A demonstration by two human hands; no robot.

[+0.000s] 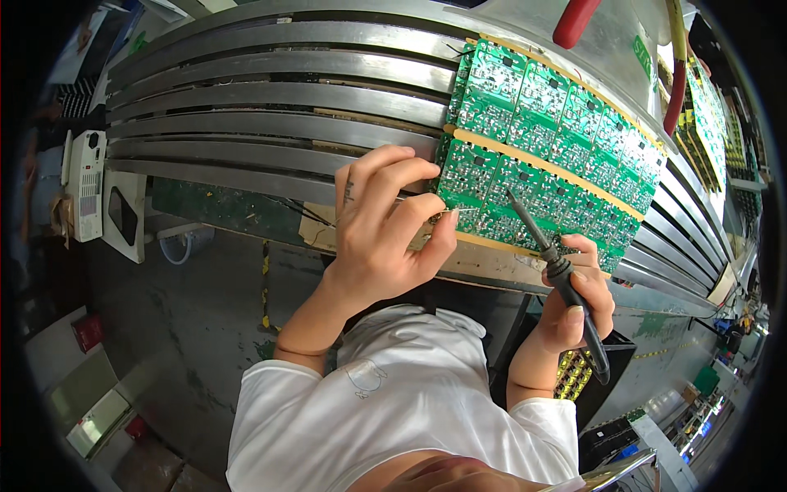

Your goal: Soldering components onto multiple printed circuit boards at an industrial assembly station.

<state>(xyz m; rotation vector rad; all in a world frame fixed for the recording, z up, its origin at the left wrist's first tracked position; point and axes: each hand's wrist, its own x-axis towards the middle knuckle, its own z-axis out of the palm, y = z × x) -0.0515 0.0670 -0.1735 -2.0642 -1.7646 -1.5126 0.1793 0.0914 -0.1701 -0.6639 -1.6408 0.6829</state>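
A panel of green circuit boards (566, 123), joined in two rows with tan strips along their edges, lies on metal rails. My left hand (377, 225) is at the panel's near left corner, thumb and forefinger pinching a thin solder wire (466, 211) that reaches over the near row. In my right hand (589, 295) is a black soldering iron (559, 271), gripped like a pen by its handle. The iron's tip points up and left over the near row. Whether the tip touches the board, I cannot tell.
Long metal rails (270, 102) run left to right under the panel. Red handles (576, 22) hang at the far side. More green boards (703, 119) sit at the far right. A white boxy device (87, 184) stands at the left, and a black crate (611, 361) is below my right hand.
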